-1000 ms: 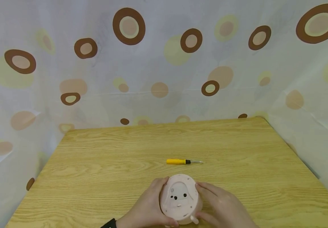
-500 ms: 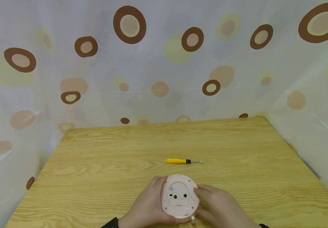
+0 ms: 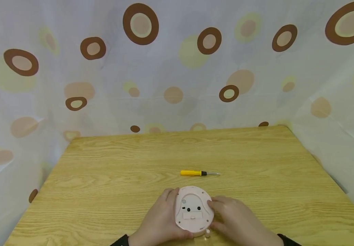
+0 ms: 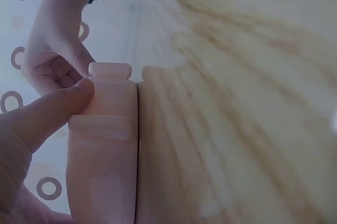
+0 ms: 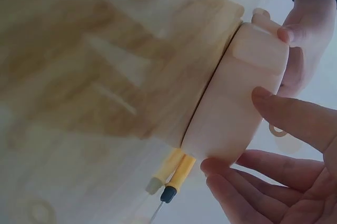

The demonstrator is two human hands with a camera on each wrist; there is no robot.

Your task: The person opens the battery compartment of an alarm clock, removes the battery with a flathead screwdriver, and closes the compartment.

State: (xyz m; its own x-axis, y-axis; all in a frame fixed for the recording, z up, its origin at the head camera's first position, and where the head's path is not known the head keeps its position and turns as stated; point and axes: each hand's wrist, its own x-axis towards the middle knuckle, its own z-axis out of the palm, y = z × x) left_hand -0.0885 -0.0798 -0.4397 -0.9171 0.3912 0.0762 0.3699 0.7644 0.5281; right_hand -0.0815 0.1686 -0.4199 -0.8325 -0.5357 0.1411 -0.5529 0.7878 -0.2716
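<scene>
Left hand [image 3: 166,218]: gripping pink device [image 3: 193,212], 9 o'clock.
Right hand [image 3: 236,218]: gripping it, 3 o'clock.
Screwdriver [image 3: 199,173]: lying apart, 12 o'clock.

The pink alarm clock [image 3: 193,216] hides its face against the table [image 3: 118,171] (the marking near its rim is too small to read). The right wrist view cuts off the screwdriver [image 5: 182,174], whose handle end the clock covers.

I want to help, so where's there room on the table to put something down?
The table is bare behind the screwdriver up to the spotted cloth, and outward from the left hand and the right hand. It's crowded front-middle, where both hold the pink case near the screwdriver.
</scene>
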